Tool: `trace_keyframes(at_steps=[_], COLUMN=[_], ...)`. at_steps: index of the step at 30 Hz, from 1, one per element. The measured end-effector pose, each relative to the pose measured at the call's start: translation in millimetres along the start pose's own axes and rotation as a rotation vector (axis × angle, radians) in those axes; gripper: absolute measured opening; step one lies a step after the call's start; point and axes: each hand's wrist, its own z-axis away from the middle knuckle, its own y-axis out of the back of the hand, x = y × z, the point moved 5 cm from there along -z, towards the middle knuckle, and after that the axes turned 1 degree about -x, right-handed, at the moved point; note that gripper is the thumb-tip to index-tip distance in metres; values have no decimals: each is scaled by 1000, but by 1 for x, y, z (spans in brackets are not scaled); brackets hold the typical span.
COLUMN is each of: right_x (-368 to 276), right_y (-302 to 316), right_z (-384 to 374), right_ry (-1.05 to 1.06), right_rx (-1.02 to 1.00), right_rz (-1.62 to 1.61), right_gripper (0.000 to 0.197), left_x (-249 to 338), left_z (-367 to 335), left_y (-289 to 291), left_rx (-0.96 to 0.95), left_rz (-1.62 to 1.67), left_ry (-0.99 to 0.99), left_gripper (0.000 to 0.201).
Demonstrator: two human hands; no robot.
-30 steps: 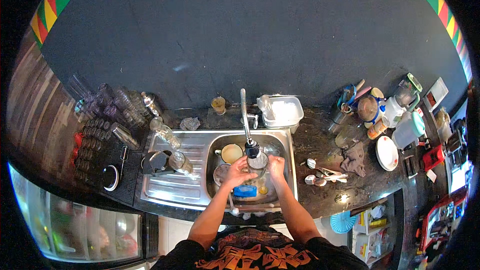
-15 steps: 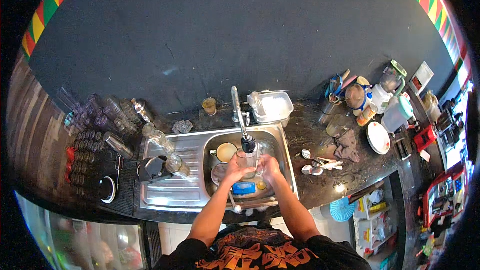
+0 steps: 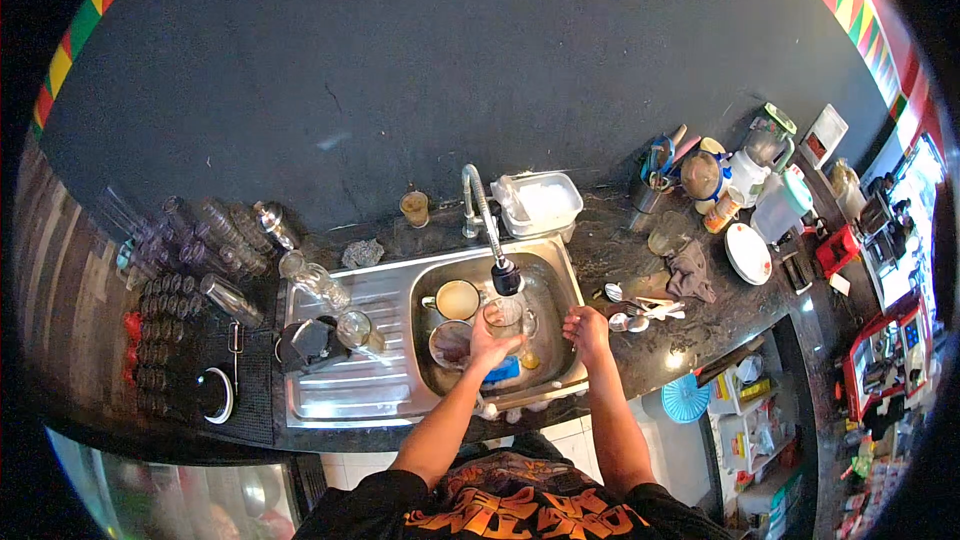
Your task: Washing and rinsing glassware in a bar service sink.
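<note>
Seen from above, a person's left hand [image 3: 490, 342] curves around a clear glass [image 3: 508, 314], fingers on its nine o'clock side and thumb stretched beneath it toward four o'clock. The glass is over the steel sink [image 3: 562, 290], with the black head of the faucet [image 3: 507, 278] just beside it at twelve o'clock. The right hand [image 3: 588, 332] is apart from the glass, between three and four o'clock, near the sink's rim; its fingers are bent inward, and I cannot tell whether they press against the palm. Around the glass, a cream mug [image 3: 458, 298] sits toward ten o'clock, a bowl [image 3: 449, 345] at eight, and a blue sponge [image 3: 506, 371], partly hidden by the left hand, at six
</note>
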Motion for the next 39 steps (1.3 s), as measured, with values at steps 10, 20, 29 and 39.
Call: trace_keyframes(at_steps=[10,20,29,39], right_x=[25,42,37,56], right_y=[-16,-53,-68,-92], right_z=[-27,-40,-52,-43], right_ry=[-47,-547,-298,-781], right_rx=[-260,-407,-520,-940], right_rz=[277,13,81,-312], right_gripper=[22,21,10,29], left_x=[1,-48,-20,-9], left_z=[-2,14,-8,14], left_y=[-18,-23,-27,4], left_rx=[-37,-182,70,283], left_rz=[34,527,896,457], left_ry=[282,541,647,694], left_gripper=[60,42,53,51])
